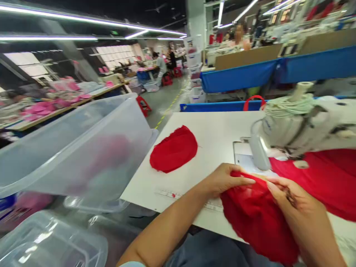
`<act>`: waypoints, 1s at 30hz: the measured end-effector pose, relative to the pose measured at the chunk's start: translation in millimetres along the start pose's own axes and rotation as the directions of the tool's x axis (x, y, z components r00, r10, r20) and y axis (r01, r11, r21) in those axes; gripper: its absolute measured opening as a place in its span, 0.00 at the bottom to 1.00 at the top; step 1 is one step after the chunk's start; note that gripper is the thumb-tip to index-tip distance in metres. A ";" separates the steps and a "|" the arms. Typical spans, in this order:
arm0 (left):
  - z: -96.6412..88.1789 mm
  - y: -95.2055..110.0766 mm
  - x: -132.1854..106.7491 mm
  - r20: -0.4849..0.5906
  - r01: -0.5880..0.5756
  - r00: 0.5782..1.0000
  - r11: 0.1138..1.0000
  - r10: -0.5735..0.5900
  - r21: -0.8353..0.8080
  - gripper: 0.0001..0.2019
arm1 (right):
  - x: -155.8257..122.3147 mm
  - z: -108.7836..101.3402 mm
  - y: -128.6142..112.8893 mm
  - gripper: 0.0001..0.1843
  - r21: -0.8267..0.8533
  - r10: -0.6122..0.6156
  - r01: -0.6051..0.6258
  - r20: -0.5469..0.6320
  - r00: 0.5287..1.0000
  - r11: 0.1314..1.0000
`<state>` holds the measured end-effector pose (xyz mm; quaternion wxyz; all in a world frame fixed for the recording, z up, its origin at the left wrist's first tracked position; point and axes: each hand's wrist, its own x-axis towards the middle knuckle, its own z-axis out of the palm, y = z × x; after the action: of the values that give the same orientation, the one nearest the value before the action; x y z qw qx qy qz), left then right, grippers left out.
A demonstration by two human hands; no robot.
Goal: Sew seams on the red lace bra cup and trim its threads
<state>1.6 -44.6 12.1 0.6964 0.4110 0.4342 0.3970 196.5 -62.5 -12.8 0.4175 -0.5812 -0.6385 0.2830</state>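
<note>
On the white tabletop, we find one flat red fabric piece, a ruler strip toward the front, a sewing machine and, at right, red cloth.

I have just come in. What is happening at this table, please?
A person's left hand and right hand share a grip on the upper edge of a red cloth piece, in front of a white sewing machine. The cloth hangs down from this grip. A flat, rounded red fabric piece lies apart, on the white table. More red fabric lies by the machine.
</note>
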 end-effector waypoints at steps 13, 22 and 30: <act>5.9 3.3 2.3 -0.014 0.010 1.000 1.000 -0.010 -0.009 0.19 | -11.2 1.4 -23.4 0.20 0.231 0.152 -0.161 0.057 0.987 0.960; 5.0 5.3 0.8 -0.010 -0.053 0.999 0.999 0.053 0.011 0.17 | 2.8 11.7 -27.3 0.16 0.151 0.065 -0.075 0.069 0.995 0.986; 2.1 2.0 3.3 -0.030 0.009 0.999 0.995 -0.012 -0.103 0.16 | -7.1 1.0 -30.5 0.20 0.259 0.228 -0.227 0.027 0.973 0.939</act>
<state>4.2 -41.4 13.7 0.7119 0.3664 0.4258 0.4215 180.1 -74.3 11.1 0.4557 -0.5917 -0.5238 0.4098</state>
